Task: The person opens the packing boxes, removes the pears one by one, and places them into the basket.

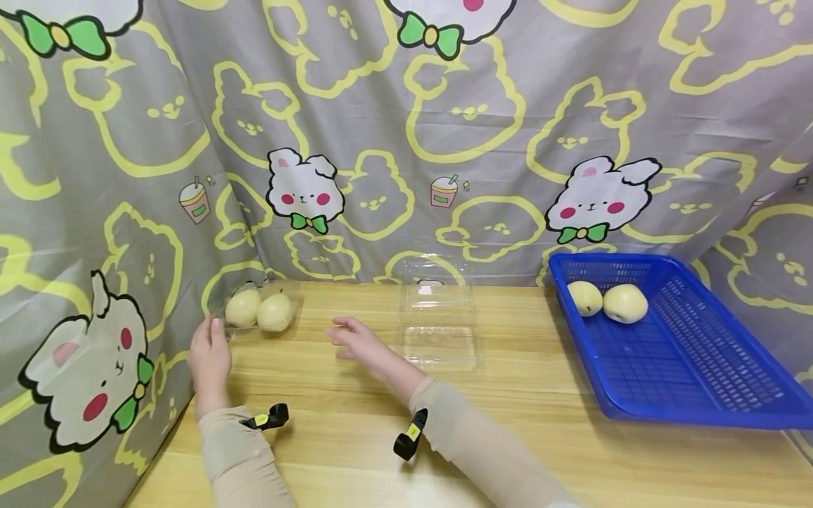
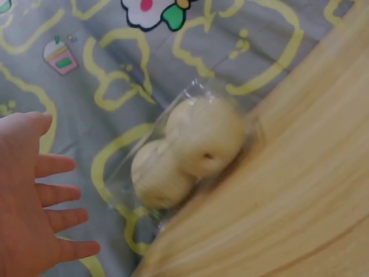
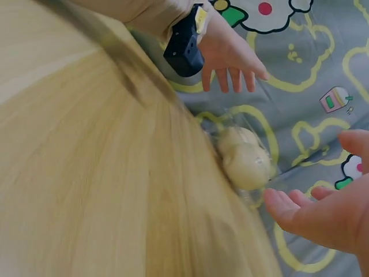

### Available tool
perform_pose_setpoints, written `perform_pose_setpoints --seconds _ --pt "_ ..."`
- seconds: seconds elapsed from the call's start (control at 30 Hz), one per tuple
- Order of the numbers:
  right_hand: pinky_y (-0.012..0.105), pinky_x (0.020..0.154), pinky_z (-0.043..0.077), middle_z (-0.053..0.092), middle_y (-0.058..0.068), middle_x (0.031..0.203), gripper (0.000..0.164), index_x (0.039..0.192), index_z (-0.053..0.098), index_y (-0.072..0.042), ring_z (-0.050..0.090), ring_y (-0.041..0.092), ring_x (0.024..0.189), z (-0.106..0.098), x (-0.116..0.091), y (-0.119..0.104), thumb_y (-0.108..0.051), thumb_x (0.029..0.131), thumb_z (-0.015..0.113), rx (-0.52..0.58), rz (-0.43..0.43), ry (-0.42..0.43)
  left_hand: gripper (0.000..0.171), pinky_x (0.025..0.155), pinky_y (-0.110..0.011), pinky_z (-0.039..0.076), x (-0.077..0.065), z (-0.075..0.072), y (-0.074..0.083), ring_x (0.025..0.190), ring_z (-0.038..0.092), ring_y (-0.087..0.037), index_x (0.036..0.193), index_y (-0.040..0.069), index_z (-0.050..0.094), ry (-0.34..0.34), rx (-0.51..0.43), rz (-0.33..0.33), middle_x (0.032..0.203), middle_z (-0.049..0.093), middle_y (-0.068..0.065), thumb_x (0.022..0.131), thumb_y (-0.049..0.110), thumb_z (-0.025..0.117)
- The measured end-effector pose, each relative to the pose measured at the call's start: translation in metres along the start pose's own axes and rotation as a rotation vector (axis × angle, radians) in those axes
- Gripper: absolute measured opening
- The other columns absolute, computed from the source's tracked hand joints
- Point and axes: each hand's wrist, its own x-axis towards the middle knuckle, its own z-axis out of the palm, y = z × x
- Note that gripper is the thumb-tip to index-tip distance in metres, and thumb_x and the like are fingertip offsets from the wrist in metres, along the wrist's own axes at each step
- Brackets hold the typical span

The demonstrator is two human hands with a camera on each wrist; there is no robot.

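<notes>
Two pale yellow round fruits [image 1: 276, 312], apple-like, sit side by side in a clear plastic box [image 1: 293, 291] at the left back of the table. In the left wrist view the clear box [image 2: 124, 183] appears closed around them. My left hand [image 1: 211, 356] is just in front of the box's left corner; its fingers are straight and spread in the left wrist view, apart from the box. To the right of the box, my right hand [image 1: 362, 347] hovers with loosely bent fingers and nothing in it. In the right wrist view, the boxed fruits [image 3: 247, 164] lie between both hands.
Another clear plastic box [image 1: 438, 346] stands with its lid up at the back middle. A blue basket [image 1: 660, 413] at the right holds two more pale yellow fruits [image 1: 625, 303]. Patterned grey curtains [image 1: 381, 127] border the wooden table [image 1: 343, 437] at the back and sides.
</notes>
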Motion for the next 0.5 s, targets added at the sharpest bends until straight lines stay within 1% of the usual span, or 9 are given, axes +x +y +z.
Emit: perform_pose_setpoints --seconds 0.13,0.23,0.37,0.5 --pt "0.048 0.11 0.043 0.043 0.023 0.147 0.06 0.144 0.039 -0.002 0.043 0.041 0.135 0.005 0.011 0.004 -0.036 0.098 0.053 0.134 0.056 0.013 0.065 0.122 -0.06 0.006 0.005 0.002 -0.01 0.149 0.007 -0.046 0.153 -0.001 0.02 -0.065 -0.011 -0.044 0.159 0.012 -0.03 0.105 0.042 0.019" --pt "0.048 0.111 0.042 0.039 0.024 0.15 0.061 0.146 0.036 0.0 0.041 0.041 0.137 0.01 0.019 0.007 -0.036 0.099 0.051 0.207 0.082 0.008 0.066 0.122 -0.058 0.004 0.007 0.005 -0.013 0.15 0.003 -0.044 0.154 -0.001 0.018 -0.062 -0.044 -0.062 0.16 0.007 -0.029 0.105 0.042 0.019" --pt "0.05 0.113 0.039 0.035 0.025 0.151 0.068 0.148 0.032 0.0 0.038 0.041 0.139 0.019 0.03 0.009 -0.039 0.098 0.053 0.296 0.111 0.006 0.067 0.123 -0.056 0.002 0.01 0.009 -0.015 0.151 0.0 -0.043 0.154 -0.002 0.015 -0.056 -0.089 -0.063 0.161 0.001 -0.029 0.105 0.042 0.02" --pt "0.051 0.115 0.036 0.035 0.025 0.152 0.069 0.148 0.033 0.0 0.036 0.04 0.141 0.029 0.044 0.014 -0.04 0.097 0.055 0.334 0.117 0.022 0.068 0.123 -0.057 0.001 0.011 0.012 -0.017 0.15 -0.002 -0.043 0.155 0.0 0.012 -0.065 -0.102 -0.077 0.161 -0.003 -0.028 0.105 0.044 0.019"
